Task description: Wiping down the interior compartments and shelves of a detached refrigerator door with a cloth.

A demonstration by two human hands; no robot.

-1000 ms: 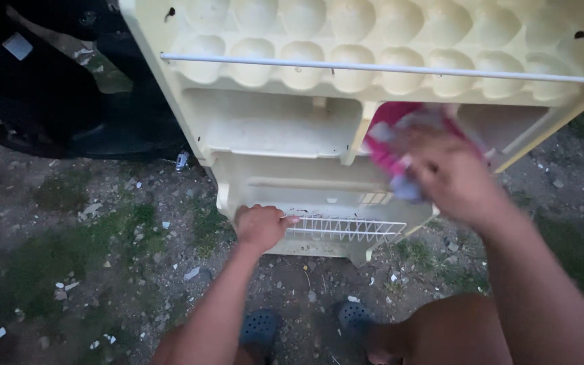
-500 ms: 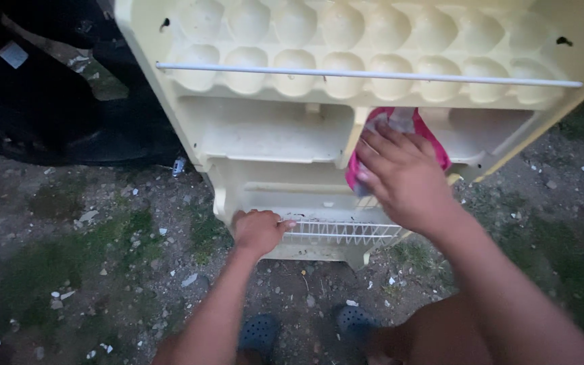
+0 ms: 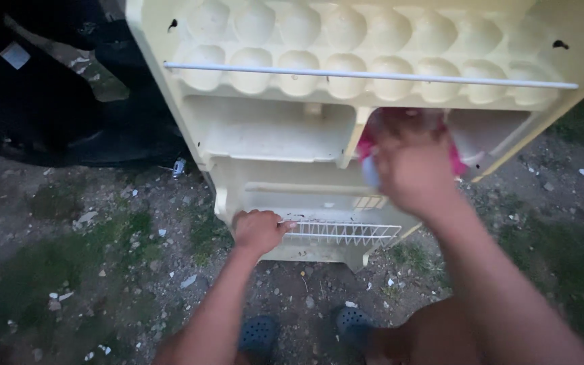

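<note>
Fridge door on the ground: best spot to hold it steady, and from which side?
Grip the white wire rack at the cream door's near lower edge, from the person's side. Its thin bars let fingers wrap round, as the left hand does.

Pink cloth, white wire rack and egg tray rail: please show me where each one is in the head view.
Pink cloth [image 3: 455,161]: head view, edge showing beside the right hand.
White wire rack [image 3: 346,233]: head view, middle of the grid.
Egg tray rail [image 3: 373,75]: head view, middle of the white bar.
</note>
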